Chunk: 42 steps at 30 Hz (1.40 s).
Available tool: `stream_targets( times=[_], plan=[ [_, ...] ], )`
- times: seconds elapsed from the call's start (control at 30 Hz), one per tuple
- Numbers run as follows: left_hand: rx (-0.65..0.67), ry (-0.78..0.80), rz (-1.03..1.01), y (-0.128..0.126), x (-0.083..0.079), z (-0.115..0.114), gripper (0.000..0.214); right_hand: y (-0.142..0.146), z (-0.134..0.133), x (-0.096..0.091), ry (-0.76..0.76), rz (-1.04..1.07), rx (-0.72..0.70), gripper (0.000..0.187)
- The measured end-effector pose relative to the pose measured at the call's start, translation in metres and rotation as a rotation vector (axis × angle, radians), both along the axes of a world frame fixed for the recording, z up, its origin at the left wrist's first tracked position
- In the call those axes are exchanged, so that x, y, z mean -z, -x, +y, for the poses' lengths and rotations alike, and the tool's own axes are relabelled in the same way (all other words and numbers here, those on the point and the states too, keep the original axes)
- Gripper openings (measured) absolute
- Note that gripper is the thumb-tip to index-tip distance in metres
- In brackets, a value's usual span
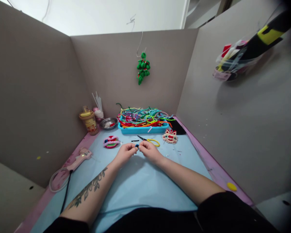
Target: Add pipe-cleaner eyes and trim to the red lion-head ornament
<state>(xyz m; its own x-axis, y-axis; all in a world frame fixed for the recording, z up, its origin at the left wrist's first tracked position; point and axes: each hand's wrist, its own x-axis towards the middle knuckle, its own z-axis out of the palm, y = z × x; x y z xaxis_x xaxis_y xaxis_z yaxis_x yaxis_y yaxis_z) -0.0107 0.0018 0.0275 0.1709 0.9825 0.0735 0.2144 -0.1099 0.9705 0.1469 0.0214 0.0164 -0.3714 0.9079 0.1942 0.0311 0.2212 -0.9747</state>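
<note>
Between my two hands is a small dark blue piece point(137, 146), seemingly bent pipe cleaner, mostly covered by the fingertips. My left hand point(126, 152) pinches its left side, and my right hand point(149, 151) pinches its right side. Just beyond the right fingers lie scissors with yellow handles point(154, 142), blades pointing left. A short black strip point(135, 140) rests near the blade tips. To the left of my hands is a round pink, red and green pipe-cleaner piece point(111, 141). A cream and red pipe-cleaner face point(170, 136) lies to the right.
A blue tray point(143, 130) heaped with colourful pipe cleaners stands at the back. Left of it are a metal bowl point(108, 123) and a lidded cup point(89, 122). A pink glue gun point(79, 160) with its cord lies at left. A green ornament point(143, 68) hangs on the back panel.
</note>
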Motion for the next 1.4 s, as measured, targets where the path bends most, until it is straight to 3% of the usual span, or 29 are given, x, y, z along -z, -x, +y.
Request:
stream_targets(
  times=[0.17, 0.33, 0.5, 0.7, 1.17, 1.3, 1.4],
  plan=[
    [0.000, -0.078, 0.006, 0.001, 0.002, 0.002, 0.027, 0.001, 0.007, 0.010, 0.096, 0.108, 0.028, 0.022],
    [-0.014, -0.294, 0.124, 0.006, 0.008, 0.004, 0.051, 0.003, 0.007, 0.014, 0.143, 0.199, 0.032, 0.023],
    [0.005, -0.519, 0.287, 0.010, 0.013, 0.006, 0.031, 0.005, 0.002, 0.011, 0.152, 0.194, -0.050, 0.027],
    [-0.011, -0.596, 0.326, 0.012, 0.015, 0.008, 0.024, 0.005, 0.001, 0.010, 0.260, 0.232, -0.073, 0.030],
    [0.003, -0.483, 0.319, 0.008, 0.011, 0.004, 0.029, 0.006, 0.001, 0.011, 0.189, 0.140, -0.035, 0.023],
    [-0.015, -0.323, 0.202, 0.005, 0.009, 0.004, 0.043, 0.003, 0.004, 0.010, 0.088, 0.077, -0.016, 0.023],
    [-0.043, -0.183, 0.075, 0.005, 0.008, 0.005, 0.036, 0.000, 0.007, 0.010, 0.052, 0.050, 0.015, 0.026]
  ],
)
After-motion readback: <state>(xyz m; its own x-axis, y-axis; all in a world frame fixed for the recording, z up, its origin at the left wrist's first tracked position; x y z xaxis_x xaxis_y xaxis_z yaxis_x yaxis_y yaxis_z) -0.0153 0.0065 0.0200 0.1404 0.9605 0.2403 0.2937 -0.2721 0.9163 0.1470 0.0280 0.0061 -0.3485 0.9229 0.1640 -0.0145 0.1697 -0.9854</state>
